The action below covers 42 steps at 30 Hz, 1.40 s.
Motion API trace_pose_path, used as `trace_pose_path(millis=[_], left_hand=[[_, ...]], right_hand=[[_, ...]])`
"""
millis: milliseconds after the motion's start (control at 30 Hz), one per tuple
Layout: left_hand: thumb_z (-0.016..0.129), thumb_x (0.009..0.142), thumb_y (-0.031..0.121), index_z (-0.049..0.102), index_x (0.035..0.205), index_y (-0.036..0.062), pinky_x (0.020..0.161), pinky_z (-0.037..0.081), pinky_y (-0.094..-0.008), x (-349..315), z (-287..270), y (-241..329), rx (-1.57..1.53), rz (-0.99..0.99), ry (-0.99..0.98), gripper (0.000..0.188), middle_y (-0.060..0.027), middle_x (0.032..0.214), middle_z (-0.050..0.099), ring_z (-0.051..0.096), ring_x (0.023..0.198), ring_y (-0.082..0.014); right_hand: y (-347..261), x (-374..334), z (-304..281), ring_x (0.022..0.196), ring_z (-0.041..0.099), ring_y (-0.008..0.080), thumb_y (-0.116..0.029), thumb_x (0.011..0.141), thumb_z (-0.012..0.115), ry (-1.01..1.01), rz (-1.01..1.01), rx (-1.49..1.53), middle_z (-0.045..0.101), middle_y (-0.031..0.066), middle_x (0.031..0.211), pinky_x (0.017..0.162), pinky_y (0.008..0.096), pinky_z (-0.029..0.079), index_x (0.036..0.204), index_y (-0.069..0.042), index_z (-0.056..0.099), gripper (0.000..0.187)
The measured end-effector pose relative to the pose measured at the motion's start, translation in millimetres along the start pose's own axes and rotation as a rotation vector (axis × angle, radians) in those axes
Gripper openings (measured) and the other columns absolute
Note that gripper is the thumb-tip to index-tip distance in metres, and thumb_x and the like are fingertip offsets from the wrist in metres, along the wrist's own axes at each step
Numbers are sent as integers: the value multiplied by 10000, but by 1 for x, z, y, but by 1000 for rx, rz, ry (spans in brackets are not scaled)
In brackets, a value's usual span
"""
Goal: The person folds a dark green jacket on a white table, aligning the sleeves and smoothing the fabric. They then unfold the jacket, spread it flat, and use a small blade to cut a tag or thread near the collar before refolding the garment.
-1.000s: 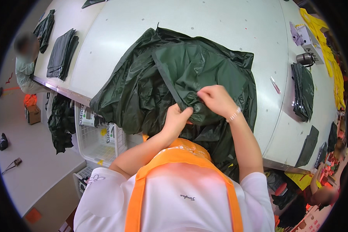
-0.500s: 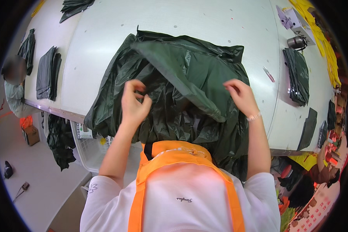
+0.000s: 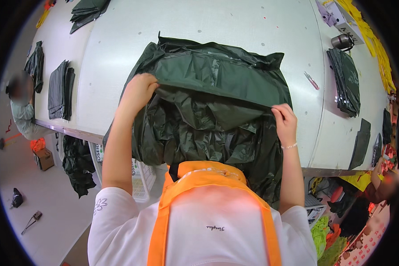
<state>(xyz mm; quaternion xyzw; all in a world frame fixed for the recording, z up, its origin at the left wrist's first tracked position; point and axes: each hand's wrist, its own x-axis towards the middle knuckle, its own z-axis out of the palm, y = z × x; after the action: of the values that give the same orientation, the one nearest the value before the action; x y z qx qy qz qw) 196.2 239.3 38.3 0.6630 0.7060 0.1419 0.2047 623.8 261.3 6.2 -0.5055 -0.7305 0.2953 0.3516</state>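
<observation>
A dark green, shiny waterproof garment (image 3: 208,137) lies bunched on the white table in front of me, its lower part hanging over the near edge. One flap's edge runs nearly straight between my two hands. My left hand (image 3: 139,88) pinches that edge at its left end. At the other end, my right hand (image 3: 285,120), with a beaded bracelet at the wrist, grips the edge between thumb and fingers. Beyond the edge the fabric lies fairly flat, with a short shiny strip across it. Nearer me it is heavily creased.
Folded dark green stacks lie on the table (image 3: 106,88) at left (image 3: 60,91) and right (image 3: 343,82). Tweezers-like snips (image 3: 311,80), a metal jug (image 3: 341,42) and a white box (image 3: 343,20) are at right. Below the left edge stands a white basket (image 3: 142,184). People work at both sides.
Both hands were apart with loose fingers. Now they hold the flap's edge; the diagonal fold has been turned and drawn straight across. My left hand moved left, my right hand slightly nearer me.
</observation>
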Motion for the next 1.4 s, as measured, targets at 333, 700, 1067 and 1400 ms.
trace_pose_path(millis=[333, 700, 1067, 1400], left_hand=[[653, 859, 103, 668, 945, -28, 666, 455, -218, -10, 46, 4, -914, -185, 51, 158, -18, 808, 670, 581, 743, -59], [812, 684, 272, 661, 927, 54, 550, 409, -258, -29, 76, -19, -141, -198, 479, 360, -52, 828, 624, 532, 584, -134], [720, 751, 175, 579, 665, 78, 621, 419, -356, 16, 29, -31, 66, 240, 607, 192, -82, 757, 589, 563, 720, -275], [682, 765, 272, 638, 944, 33, 924, 393, -370, -47, 144, 70, -6, 594, -26, 301, -71, 1061, 585, 519, 1057, -243]], right_hand=[[28, 43, -17, 619, 454, 175, -157, 909, 582, -41, 131, -172, 491, 84, 720, 592, 279, 393, 787, 27, 538, 226], [40, 32, -17, 635, 449, 172, -171, 929, 561, -40, 200, -188, 480, 80, 724, 611, 281, 394, 776, 23, 518, 251], [44, 50, -19, 680, 499, 264, -163, 881, 610, -150, 47, -304, 515, 117, 721, 631, 336, 409, 747, 22, 545, 238], [58, 42, 6, 682, 517, 291, -176, 887, 613, -124, 195, -303, 536, 130, 749, 643, 352, 421, 774, 20, 560, 233]])
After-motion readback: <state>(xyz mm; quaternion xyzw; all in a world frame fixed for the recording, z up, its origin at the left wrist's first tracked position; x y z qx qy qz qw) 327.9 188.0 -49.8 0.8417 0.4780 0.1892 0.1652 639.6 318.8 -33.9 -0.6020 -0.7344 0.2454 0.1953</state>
